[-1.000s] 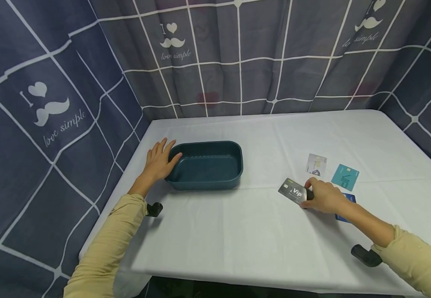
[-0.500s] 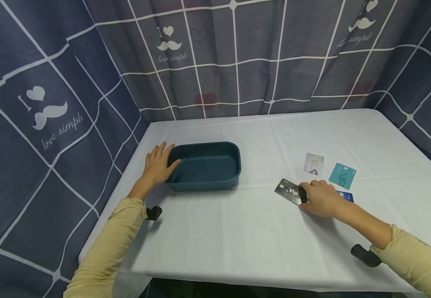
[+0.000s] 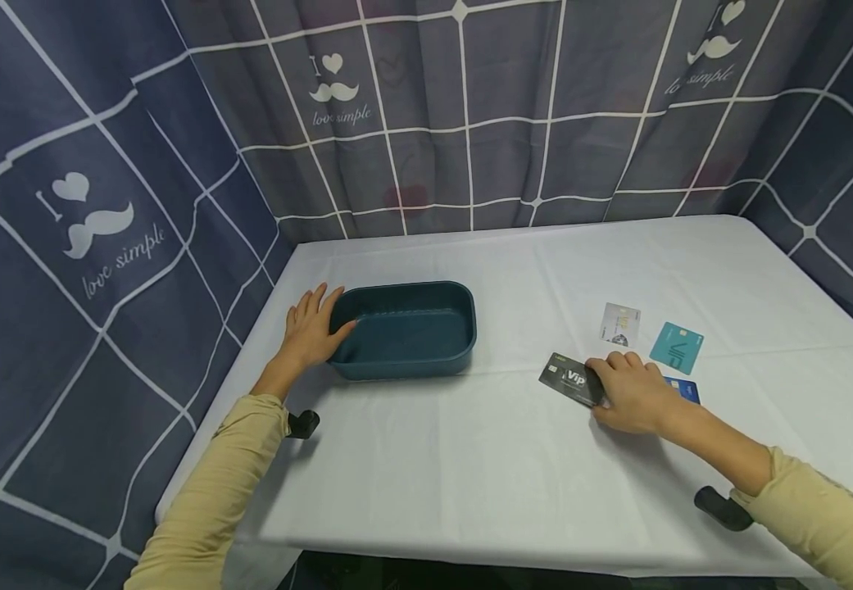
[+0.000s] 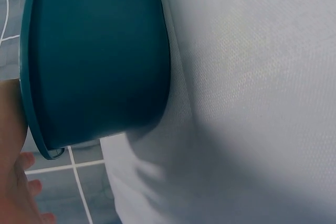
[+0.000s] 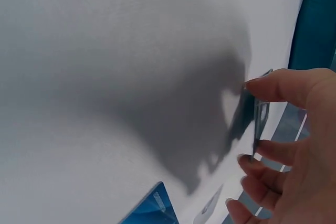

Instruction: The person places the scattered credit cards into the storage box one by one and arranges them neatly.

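Note:
A dark teal rectangular basin stands on the white table. At its left end my left hand rests against the rim, fingers spread and fairly straight, the thumb reaching over the edge. In the left wrist view, the basin's side wall fills the upper left. My right hand pinches a dark grey VIP card by its right end between thumb and fingers. Seen edge-on in the right wrist view, the card is held above the cloth and casts a shadow.
Around the right hand lie a silver-white card, a teal card and a blue card, partly hidden by that hand. White cloth covers the table. Dark checked curtains hang at the back and sides.
My right hand has shifted slightly left with the grey card, which is now tilted a little differently. The left hand stays at the basin's end. The whole head view has moved slightly.

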The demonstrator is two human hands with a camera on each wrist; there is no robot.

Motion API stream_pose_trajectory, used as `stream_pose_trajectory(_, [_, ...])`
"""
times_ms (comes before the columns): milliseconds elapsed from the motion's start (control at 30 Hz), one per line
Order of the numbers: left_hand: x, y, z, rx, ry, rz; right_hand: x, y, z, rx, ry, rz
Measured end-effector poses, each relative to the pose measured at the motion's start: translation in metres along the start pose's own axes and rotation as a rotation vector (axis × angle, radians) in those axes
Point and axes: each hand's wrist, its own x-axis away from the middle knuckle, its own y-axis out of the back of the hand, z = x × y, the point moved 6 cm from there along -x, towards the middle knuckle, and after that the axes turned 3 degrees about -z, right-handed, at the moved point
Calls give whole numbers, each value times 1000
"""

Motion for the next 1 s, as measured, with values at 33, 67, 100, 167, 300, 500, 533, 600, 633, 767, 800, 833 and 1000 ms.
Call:
stream_pose_trajectory(33, [0,0,0,1,0,-1,0,0,0,1,-2,-9])
stream_pose_trajectory(67, [0,-1,1,4,0,-2,0,0,0,2,-5,-17])
stream_pose_trajectory(100, [0,-1,1,4,-2,-3,0,-1,-1,0,-9,-23])
stream_pose_trajectory(167, [0,-1,1,1,-5,-7,0,-2,-2,-4,-22,-34])
stream_pose_trajectory(300, [1,-1,2,0,-12,-3,0,-4,-4,-17,-62,-52])
stream_pose_trajectory(500, [3,-2,3,0,-14,-2,-1,-5,-6,-24,-86,-89])
stream_pose_trajectory(533, [3,-2,3,0,-13,-2,-1,-4,-6,-18,-84,-96])
stream_pose_trajectory(600, [3,-3,4,-4,-13,-3,-2,-4,-6,0,-77,-107])
stream_pose_trajectory(633, [4,-3,4,-4,-12,-3,-2,-3,-6,9,-74,-109])
stream_pose_trajectory(767, [4,-3,4,4,-10,-5,-4,-1,-8,46,-63,-101])
stream_pose_trajectory(800, [4,-3,4,4,-10,-4,-4,0,-8,50,-60,-97])
stream_pose_trajectory(833, [4,-3,4,4,-9,-3,-4,0,-9,50,-59,-93])
stream_pose_trajectory(1000, [5,-3,4,3,-8,8,-3,4,-12,8,-65,-86])
